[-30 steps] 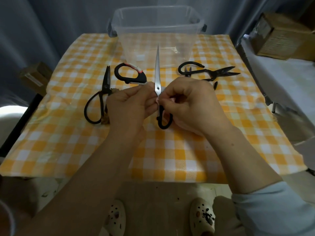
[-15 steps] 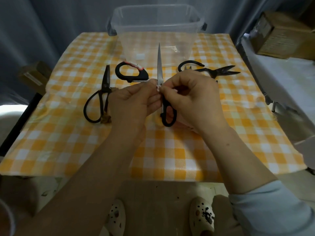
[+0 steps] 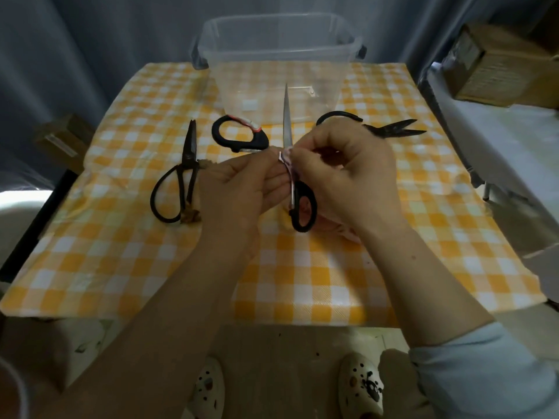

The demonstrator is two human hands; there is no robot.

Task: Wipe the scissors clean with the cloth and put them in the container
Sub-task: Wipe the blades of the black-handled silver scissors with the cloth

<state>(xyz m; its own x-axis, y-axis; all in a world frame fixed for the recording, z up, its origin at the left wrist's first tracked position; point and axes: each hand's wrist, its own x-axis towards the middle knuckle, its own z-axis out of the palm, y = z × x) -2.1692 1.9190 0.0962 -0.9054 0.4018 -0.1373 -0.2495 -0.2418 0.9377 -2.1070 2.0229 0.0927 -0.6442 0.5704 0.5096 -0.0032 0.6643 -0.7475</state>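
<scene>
A pair of scissors (image 3: pixel 286 122) with a silver blade and a black handle loop (image 3: pixel 303 207) is held upright over the table's middle, tip pointing away at the clear plastic container (image 3: pixel 281 31). My left hand (image 3: pixel 242 189) grips them at the pivot from the left. My right hand (image 3: pixel 348 179) pinches a pink cloth (image 3: pixel 286 160) against the blade's base, and more cloth bunches under that hand. The container looks empty.
Old dark scissors (image 3: pixel 181 176) lie at the left on the orange checked tablecloth (image 3: pixel 302 282). A black handle with pink tape (image 3: pixel 239 134) lies behind my left hand. Dark shears (image 3: pixel 393 130) lie at the right. A cardboard box (image 3: pixel 502 65) stands on a side surface.
The held scissors tilted slightly, with the handle loop swinging right. My right-hand fingers slid along the blade base, and a strip of pink cloth now shows there.
</scene>
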